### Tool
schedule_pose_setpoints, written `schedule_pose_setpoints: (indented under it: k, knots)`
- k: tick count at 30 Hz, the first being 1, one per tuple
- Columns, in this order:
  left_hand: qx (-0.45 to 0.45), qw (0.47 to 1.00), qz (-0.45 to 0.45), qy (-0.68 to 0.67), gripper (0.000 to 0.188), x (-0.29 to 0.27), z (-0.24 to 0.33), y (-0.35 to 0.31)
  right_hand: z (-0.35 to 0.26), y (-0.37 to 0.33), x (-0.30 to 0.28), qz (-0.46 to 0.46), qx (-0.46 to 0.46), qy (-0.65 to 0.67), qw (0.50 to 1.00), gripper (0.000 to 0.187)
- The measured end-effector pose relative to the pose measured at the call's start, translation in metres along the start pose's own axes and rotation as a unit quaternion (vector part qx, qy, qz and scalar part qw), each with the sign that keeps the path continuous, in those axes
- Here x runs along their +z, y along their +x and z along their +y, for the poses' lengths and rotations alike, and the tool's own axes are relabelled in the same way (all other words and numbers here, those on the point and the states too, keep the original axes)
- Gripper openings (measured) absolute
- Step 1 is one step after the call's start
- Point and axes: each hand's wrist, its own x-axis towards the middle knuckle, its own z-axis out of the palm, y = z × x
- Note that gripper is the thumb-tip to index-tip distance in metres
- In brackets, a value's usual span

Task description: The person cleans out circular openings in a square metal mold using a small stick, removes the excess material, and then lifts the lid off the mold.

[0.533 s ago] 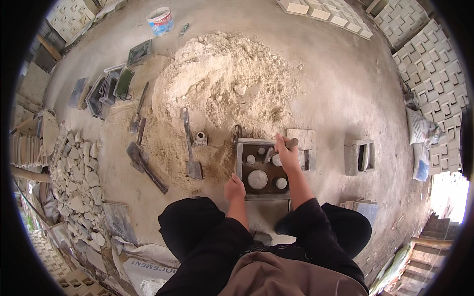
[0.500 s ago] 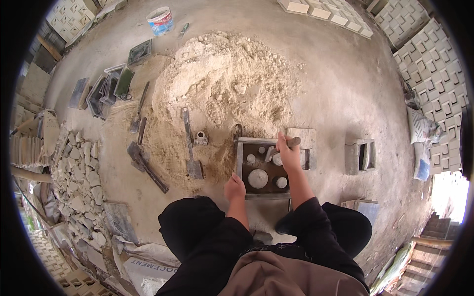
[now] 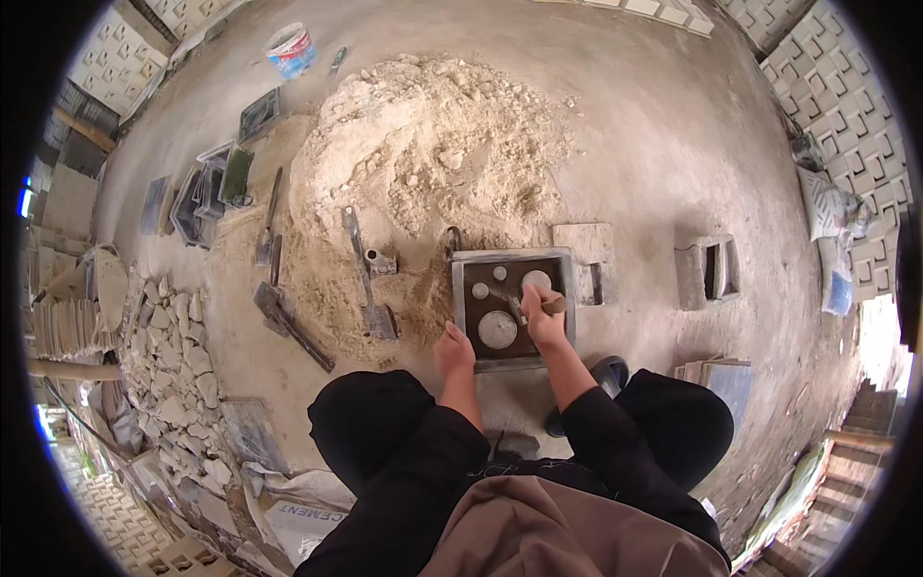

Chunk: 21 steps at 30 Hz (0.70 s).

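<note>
Gripping small wood-handled tool [image 3: 555, 305] in head view: R hand [image 3: 544, 315] wrapped round handle, blade low over dark fill [image 3: 472, 316] inside rect. frame [image 3: 460, 293]. L hand [image 3: 454, 350] at frame's L side nr near corner; can't tell if pinching rim or just resting. Pale discs in fill: large disc [image 3: 497, 330], smaller ones farther off. Frame on floor [image 3: 635, 192], nr side of pale powder heap [image 3: 423, 144]. Shovel [image 3: 377, 319] to L, slotted board [image 3: 580, 239] just R.

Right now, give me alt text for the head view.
The person's right hand grips a brown-handled tool over a rectangular frame holding pale round pieces; the left hand is at the frame's left side. Beyond lies a pale, crumbly heap.
</note>
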Motion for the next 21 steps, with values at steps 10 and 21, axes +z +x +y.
schedule_pose_setpoints:
  k: [10,21]
  knots:
    - [-0.022,0.999,-0.012,0.020,0.054,0.005,-0.001,0.000,0.001,-0.018,-0.025,0.101,-0.024,0.000,0.995,0.039]
    - [-0.013,1.000,0.005,0.023,0.056,0.005,-0.007,0.002,0.017,-0.035,-0.030,0.029,-0.103,-0.126,0.986,0.035]
